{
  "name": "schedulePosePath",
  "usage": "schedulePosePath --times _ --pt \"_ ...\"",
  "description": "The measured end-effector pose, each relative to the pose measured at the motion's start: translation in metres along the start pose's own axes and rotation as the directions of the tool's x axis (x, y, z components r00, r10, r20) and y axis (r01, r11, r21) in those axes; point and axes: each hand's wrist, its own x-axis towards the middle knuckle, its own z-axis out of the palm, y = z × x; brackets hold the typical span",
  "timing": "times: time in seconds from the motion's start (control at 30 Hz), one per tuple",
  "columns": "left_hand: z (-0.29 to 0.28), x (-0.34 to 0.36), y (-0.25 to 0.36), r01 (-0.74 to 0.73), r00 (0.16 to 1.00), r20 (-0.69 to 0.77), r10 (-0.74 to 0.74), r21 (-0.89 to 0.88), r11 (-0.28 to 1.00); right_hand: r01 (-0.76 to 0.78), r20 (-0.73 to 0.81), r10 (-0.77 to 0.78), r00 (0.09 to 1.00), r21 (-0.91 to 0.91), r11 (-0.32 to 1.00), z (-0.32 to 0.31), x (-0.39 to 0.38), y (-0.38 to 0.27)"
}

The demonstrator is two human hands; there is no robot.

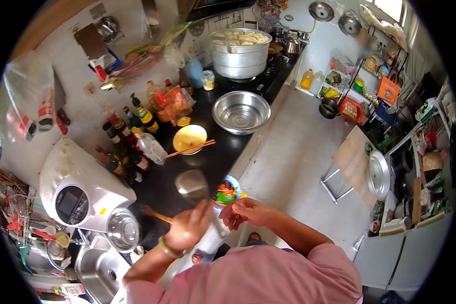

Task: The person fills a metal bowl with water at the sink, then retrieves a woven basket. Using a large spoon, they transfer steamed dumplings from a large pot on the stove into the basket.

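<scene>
My left hand [189,228], with a bangle at its wrist, is over the counter's front edge. It is smeared by motion, so its grip does not show. Just beyond it is a blurred shiny metal piece [191,184] of unclear kind. A wooden handle [158,215] juts out beside the same hand, its other end hidden. My right hand [244,211] has curled, closed fingers; what they hold, if anything, I cannot make out. Between the hands hangs a pale, blurred strip [220,226]. Below them a basin [227,190] holds red and green vegetable pieces.
On the black counter are a yellow-lined bowl [189,137] with chopsticks [197,147], a steel basin [241,112], several bottles and a white appliance [76,187]. A large steamer pot [239,58] stands farther back. The sink [99,266] is at lower left; a folding table [354,164] stands right.
</scene>
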Motion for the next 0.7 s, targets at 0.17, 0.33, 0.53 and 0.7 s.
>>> schedulePosePath --times 0.17,0.33,0.53,0.7 --pt "0.090 0.108 0.046 -0.067 0.989 0.111 0.100 -0.264 0.962 0.037 -0.243 0.019 0.970 0.222 0.974 -0.063 -0.065 -0.025" --pt "0.131 0.192 0.064 -0.101 0.946 0.257 0.199 -0.349 0.931 0.186 -0.352 -0.030 0.936 0.418 0.889 -0.128 -0.108 -0.050" --pt "0.177 0.275 0.041 -0.092 0.976 0.132 0.176 -0.478 0.873 0.187 -0.626 -0.199 0.754 -0.086 0.979 -0.216 -0.131 -0.113" --pt "0.217 0.349 -0.023 0.098 0.977 -0.086 -0.194 -0.626 0.773 -0.012 -0.698 -0.307 0.647 -0.412 0.911 -0.296 -0.147 -0.207"
